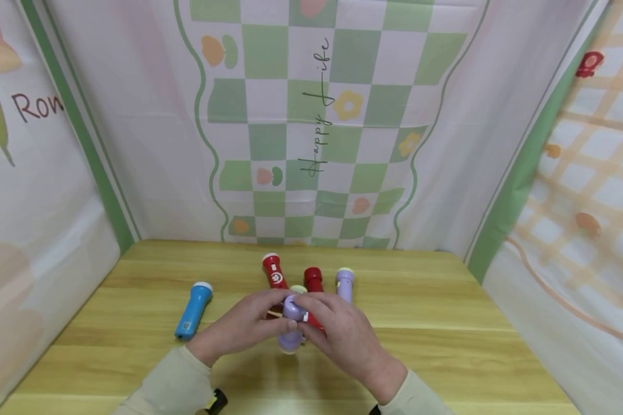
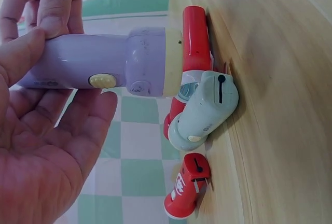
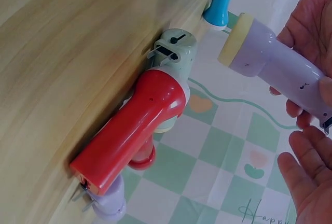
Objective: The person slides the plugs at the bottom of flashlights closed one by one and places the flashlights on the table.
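Note:
A purple flashlight [image 2: 88, 60] with a pale yellow head rim and a yellow button is held above the table, its head pointing down. My left hand [image 1: 244, 324] grips its body, thumb on one side and fingers beneath. At the tail end is my right hand [image 1: 342, 328], a fingertip pressing the body in the left wrist view; its other fingers look fairly straight in the right wrist view. Beyond the hands lie a pale green flashlight [image 2: 207, 107], a plain red flashlight [image 3: 135, 130] and a red flashlight with a white print [image 1: 275, 274].
A second purple flashlight [image 1: 345, 285] lies to the right of the red ones. Off to the left is a blue flashlight [image 1: 194, 311]. The wooden table [image 1: 446, 328] meets patterned cloth [image 1: 311, 144] at the back, with more cloth on both sides.

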Available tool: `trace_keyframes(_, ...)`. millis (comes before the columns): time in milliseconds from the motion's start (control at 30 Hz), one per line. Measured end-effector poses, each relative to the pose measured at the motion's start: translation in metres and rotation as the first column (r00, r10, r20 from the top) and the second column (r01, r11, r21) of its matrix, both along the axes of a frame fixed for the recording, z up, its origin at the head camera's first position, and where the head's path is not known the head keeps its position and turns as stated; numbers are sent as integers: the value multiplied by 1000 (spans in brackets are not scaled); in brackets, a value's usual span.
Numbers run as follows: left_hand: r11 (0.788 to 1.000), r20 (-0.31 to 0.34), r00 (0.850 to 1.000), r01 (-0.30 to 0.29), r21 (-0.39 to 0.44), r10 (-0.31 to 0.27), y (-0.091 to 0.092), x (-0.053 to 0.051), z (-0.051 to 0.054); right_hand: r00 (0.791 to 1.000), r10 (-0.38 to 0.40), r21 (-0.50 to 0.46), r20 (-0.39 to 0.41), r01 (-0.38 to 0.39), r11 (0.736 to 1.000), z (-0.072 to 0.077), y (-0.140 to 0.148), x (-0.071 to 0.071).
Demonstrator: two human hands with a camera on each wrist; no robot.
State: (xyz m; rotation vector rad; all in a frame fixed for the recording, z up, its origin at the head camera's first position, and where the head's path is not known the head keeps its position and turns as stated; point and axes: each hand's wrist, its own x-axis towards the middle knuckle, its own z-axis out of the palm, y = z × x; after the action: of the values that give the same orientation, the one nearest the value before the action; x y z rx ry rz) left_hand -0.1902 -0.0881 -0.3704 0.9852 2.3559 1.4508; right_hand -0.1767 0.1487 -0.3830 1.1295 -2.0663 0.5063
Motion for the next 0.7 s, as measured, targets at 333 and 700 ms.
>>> trace_keyframes(333,995,11,998,-59,82,59,8,3,-1,1000,-1,-16,6,1,1000,2,1,0)
trace_keyframes(700,975,9,981,-193,110,193,21,12,-5,1000,-15,-18,7,15,1000,1,3,0)
